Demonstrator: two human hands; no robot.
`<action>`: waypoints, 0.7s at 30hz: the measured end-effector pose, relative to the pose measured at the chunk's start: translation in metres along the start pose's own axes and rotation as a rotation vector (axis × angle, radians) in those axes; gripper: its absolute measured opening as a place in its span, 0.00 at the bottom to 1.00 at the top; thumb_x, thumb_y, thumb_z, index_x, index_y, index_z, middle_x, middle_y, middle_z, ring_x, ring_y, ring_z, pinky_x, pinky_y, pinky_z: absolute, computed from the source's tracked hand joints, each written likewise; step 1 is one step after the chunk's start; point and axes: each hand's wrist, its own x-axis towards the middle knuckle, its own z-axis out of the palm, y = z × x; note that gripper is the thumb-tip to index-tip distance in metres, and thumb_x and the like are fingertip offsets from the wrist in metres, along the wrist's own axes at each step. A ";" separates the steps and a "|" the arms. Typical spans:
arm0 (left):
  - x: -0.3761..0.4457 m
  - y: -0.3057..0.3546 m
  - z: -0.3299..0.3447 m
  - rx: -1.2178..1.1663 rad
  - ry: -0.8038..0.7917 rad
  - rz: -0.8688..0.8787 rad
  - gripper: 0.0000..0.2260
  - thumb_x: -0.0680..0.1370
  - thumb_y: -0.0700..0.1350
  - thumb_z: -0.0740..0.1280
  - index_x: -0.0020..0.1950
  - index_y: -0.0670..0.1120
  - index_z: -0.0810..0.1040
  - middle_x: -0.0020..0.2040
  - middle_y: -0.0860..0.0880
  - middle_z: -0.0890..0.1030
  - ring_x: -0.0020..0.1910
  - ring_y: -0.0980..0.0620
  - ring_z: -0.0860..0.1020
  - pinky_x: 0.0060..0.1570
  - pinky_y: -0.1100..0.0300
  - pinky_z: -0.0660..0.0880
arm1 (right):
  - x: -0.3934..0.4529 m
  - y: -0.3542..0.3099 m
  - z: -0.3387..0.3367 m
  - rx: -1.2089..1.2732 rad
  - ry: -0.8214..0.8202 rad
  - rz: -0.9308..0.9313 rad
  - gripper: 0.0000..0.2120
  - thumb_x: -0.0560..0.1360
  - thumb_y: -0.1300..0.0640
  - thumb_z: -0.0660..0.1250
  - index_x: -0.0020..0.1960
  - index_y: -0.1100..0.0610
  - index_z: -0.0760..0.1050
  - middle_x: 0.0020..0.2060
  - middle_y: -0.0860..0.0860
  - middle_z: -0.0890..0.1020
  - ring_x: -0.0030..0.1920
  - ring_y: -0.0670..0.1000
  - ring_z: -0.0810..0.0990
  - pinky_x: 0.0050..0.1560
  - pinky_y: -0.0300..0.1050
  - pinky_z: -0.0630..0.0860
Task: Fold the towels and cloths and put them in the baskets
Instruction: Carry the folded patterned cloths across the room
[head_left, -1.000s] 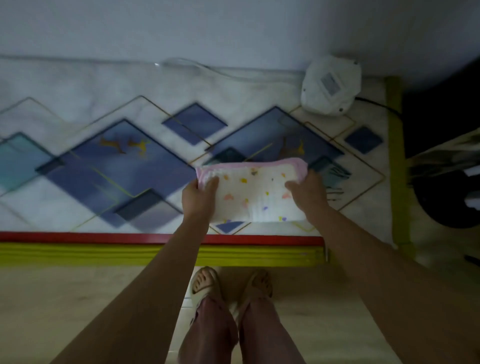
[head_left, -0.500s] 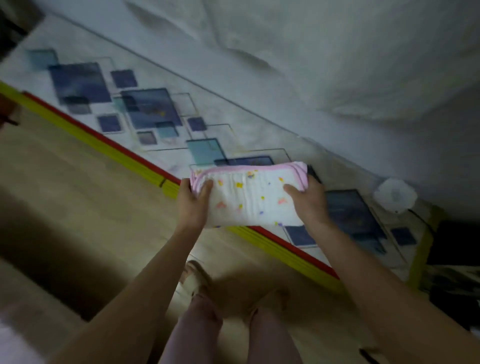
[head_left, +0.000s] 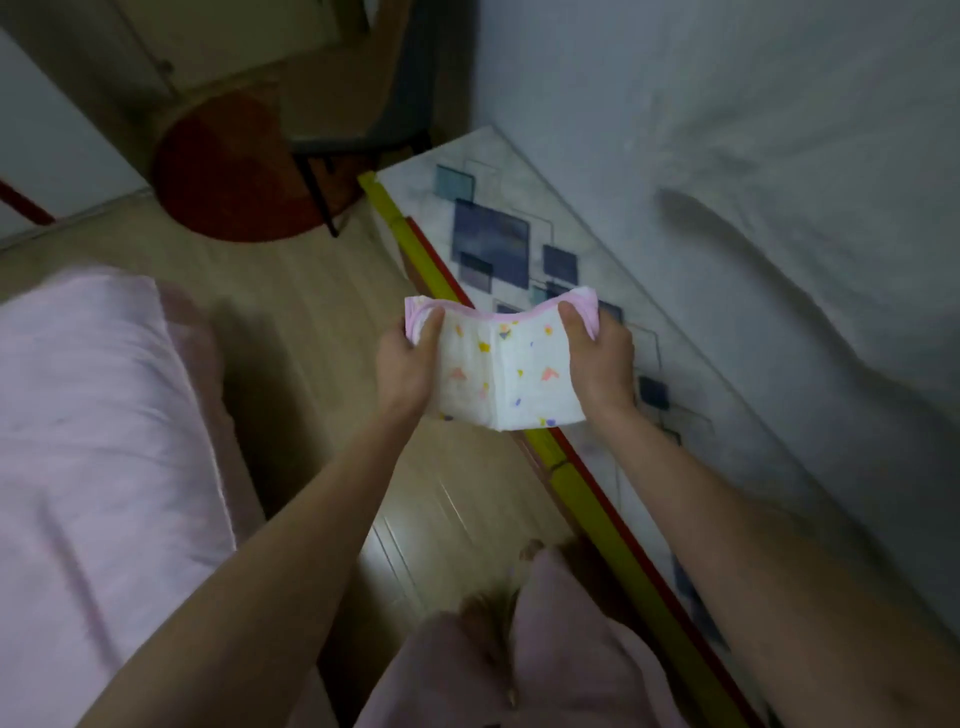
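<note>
A small white cloth (head_left: 506, 376) with coloured spots and a pink edge hangs in the air in front of me, folded and bent inward along a middle crease. My left hand (head_left: 405, 364) grips its left end, thumb on the front. My right hand (head_left: 602, 358) grips its right end the same way. No basket is in view.
A patterned mat (head_left: 524, 249) with blue squares and a yellow-red border lies on the right beside a white bed sheet (head_left: 753, 182). A pink cushion or bedding (head_left: 88, 441) fills the left. A red round rug (head_left: 228, 166) and dark chair legs (head_left: 317, 187) stand farther off on the wooden floor.
I have turned left, so the view swung from the mat toward the room. Both hands came closer together, and the flat cloth now bends along its middle.
</note>
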 end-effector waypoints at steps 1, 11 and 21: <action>0.020 0.002 -0.020 -0.007 0.044 -0.016 0.16 0.79 0.55 0.63 0.57 0.44 0.78 0.47 0.48 0.81 0.48 0.49 0.80 0.45 0.54 0.78 | 0.011 -0.019 0.026 -0.004 -0.045 -0.032 0.11 0.79 0.51 0.63 0.46 0.58 0.77 0.38 0.51 0.79 0.40 0.49 0.77 0.37 0.43 0.71; 0.255 0.040 -0.192 -0.025 0.451 -0.023 0.14 0.79 0.52 0.62 0.54 0.42 0.77 0.46 0.49 0.80 0.47 0.52 0.78 0.42 0.63 0.71 | 0.148 -0.163 0.304 -0.112 -0.392 -0.311 0.15 0.79 0.48 0.61 0.49 0.61 0.77 0.42 0.54 0.80 0.45 0.53 0.78 0.41 0.46 0.72; 0.478 0.058 -0.359 -0.039 0.738 -0.072 0.16 0.81 0.51 0.58 0.60 0.40 0.74 0.54 0.44 0.80 0.53 0.47 0.78 0.50 0.56 0.72 | 0.247 -0.317 0.577 -0.200 -0.606 -0.557 0.16 0.80 0.48 0.60 0.50 0.60 0.77 0.46 0.57 0.82 0.47 0.57 0.79 0.48 0.55 0.76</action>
